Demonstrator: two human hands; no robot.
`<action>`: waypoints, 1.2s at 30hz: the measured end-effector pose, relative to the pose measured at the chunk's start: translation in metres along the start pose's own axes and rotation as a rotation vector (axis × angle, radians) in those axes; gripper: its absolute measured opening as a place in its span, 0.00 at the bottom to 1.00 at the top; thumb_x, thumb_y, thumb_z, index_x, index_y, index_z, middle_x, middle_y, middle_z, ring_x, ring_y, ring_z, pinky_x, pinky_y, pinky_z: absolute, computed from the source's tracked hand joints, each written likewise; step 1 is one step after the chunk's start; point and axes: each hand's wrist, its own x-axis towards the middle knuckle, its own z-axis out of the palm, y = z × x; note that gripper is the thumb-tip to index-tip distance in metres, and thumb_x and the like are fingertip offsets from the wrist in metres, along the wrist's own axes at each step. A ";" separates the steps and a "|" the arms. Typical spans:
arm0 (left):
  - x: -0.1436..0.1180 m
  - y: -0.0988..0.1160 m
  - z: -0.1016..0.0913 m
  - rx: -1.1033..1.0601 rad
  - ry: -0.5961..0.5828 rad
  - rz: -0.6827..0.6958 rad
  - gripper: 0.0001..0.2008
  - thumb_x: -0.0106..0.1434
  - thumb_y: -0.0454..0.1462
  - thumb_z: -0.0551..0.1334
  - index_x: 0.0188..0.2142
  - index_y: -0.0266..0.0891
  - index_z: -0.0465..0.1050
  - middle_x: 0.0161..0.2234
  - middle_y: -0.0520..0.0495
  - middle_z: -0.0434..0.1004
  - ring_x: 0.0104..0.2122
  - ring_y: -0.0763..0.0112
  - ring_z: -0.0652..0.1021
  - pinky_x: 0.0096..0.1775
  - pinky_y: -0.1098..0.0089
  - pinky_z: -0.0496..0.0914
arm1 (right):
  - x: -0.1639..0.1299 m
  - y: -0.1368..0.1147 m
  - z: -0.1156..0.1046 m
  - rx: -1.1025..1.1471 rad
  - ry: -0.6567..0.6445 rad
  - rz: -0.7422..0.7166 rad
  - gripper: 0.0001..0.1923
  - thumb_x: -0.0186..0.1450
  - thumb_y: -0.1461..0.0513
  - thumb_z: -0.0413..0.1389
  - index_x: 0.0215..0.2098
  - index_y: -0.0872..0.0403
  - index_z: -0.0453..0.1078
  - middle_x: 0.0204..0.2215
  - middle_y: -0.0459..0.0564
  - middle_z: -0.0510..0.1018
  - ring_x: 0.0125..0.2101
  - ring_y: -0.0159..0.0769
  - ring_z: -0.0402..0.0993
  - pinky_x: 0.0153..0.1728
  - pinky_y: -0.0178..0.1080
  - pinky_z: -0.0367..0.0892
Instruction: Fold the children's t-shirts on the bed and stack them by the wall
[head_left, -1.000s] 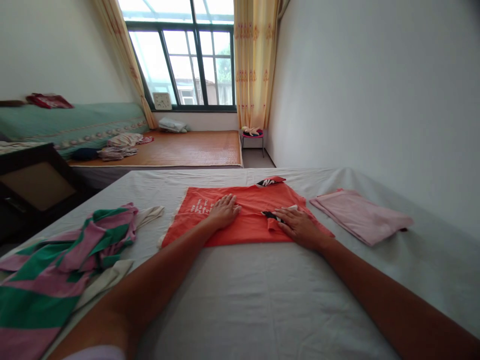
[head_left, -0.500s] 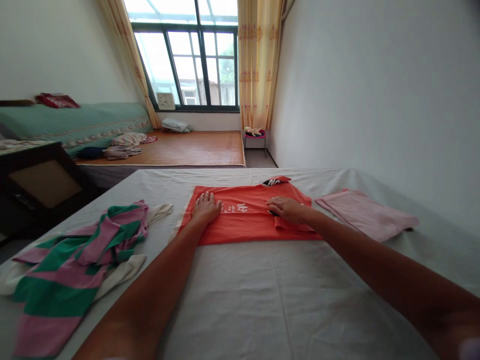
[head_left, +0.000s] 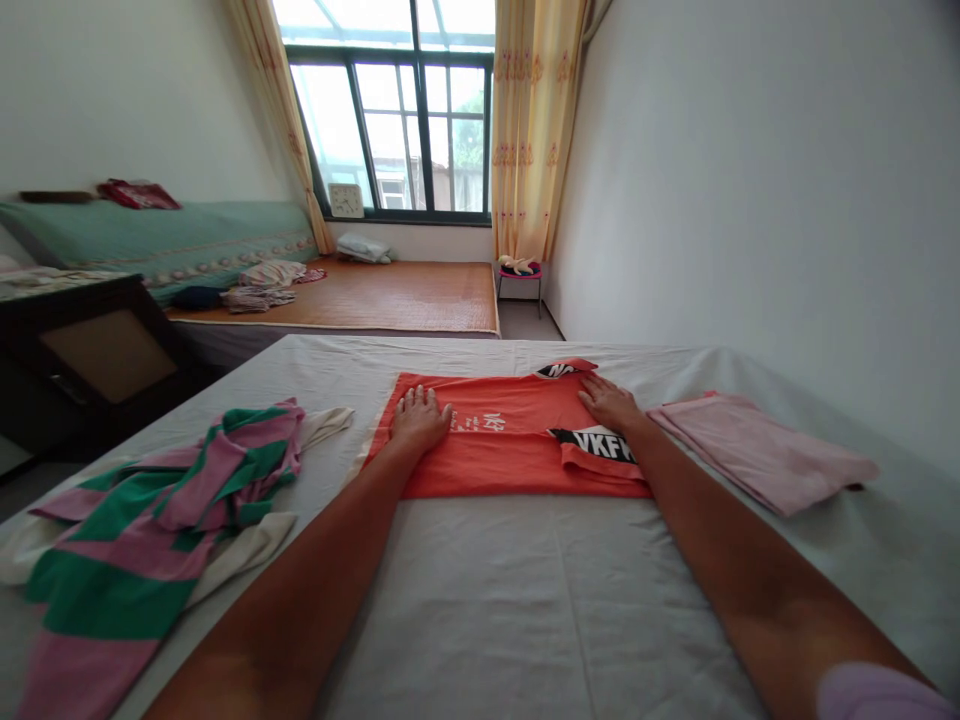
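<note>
An orange T-shirt with white print lies spread flat across the pale sheet, its black-and-white lettered sleeve folded in over the body. On its left part, near the hem, my left hand rests palm down with fingers apart. My right hand lies on the shirt's right end by the collar side, fingers stretched out, covering a bit of the fabric. To the right of that hand is a folded pink garment. A pink and green striped garment lies crumpled to the left of my left forearm.
The pale sheet covers the surface under the clothes. Beyond it stands a bed with a brown mat and several cloths. A dark cabinet is at the left, a white wall at the right, and a small stool below the curtain.
My right hand has slid from the near sleeve to the shirt's far right edge, uncovering the sleeve's lettering. My left hand stays on the shirt. The view has turned slightly left.
</note>
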 end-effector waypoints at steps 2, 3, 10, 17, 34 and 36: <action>-0.002 0.005 -0.002 -0.010 0.069 0.139 0.27 0.68 0.44 0.47 0.62 0.33 0.59 0.64 0.36 0.57 0.64 0.54 0.57 0.62 0.55 0.51 | -0.006 -0.015 -0.008 0.021 0.008 -0.037 0.28 0.70 0.52 0.38 0.65 0.54 0.56 0.65 0.55 0.58 0.65 0.46 0.49 0.62 0.57 0.48; -0.004 0.010 -0.004 -0.027 0.093 0.247 0.25 0.68 0.41 0.46 0.62 0.36 0.60 0.64 0.39 0.59 0.64 0.58 0.58 0.63 0.58 0.50 | -0.010 -0.026 -0.012 0.043 0.003 -0.123 0.29 0.70 0.52 0.39 0.65 0.55 0.56 0.64 0.55 0.58 0.65 0.45 0.50 0.63 0.54 0.47; -0.023 0.052 0.003 -0.151 -0.059 0.621 0.27 0.71 0.46 0.41 0.64 0.39 0.58 0.65 0.44 0.57 0.65 0.66 0.57 0.63 0.62 0.50 | -0.037 -0.118 -0.017 0.204 -0.134 -0.663 0.29 0.71 0.48 0.36 0.66 0.48 0.54 0.66 0.46 0.56 0.65 0.37 0.50 0.65 0.43 0.47; -0.009 0.017 -0.001 -0.071 -0.125 0.382 0.27 0.70 0.48 0.42 0.65 0.45 0.55 0.67 0.44 0.49 0.66 0.61 0.51 0.62 0.55 0.49 | -0.014 -0.059 -0.006 0.139 -0.147 -0.605 0.27 0.72 0.53 0.37 0.64 0.51 0.59 0.65 0.48 0.58 0.66 0.35 0.47 0.65 0.44 0.45; -0.001 0.001 -0.009 -0.012 0.101 0.230 0.24 0.69 0.40 0.44 0.61 0.38 0.62 0.63 0.43 0.60 0.64 0.63 0.59 0.63 0.60 0.50 | -0.009 -0.030 -0.004 0.076 -0.009 -0.249 0.29 0.70 0.51 0.39 0.66 0.53 0.55 0.65 0.53 0.58 0.65 0.44 0.49 0.63 0.52 0.48; -0.007 0.017 -0.007 -0.072 0.046 0.342 0.25 0.70 0.42 0.43 0.61 0.38 0.61 0.64 0.44 0.60 0.63 0.65 0.59 0.63 0.62 0.51 | -0.014 -0.057 -0.004 0.136 -0.054 -0.458 0.28 0.71 0.51 0.37 0.66 0.50 0.55 0.64 0.49 0.59 0.65 0.39 0.50 0.64 0.48 0.49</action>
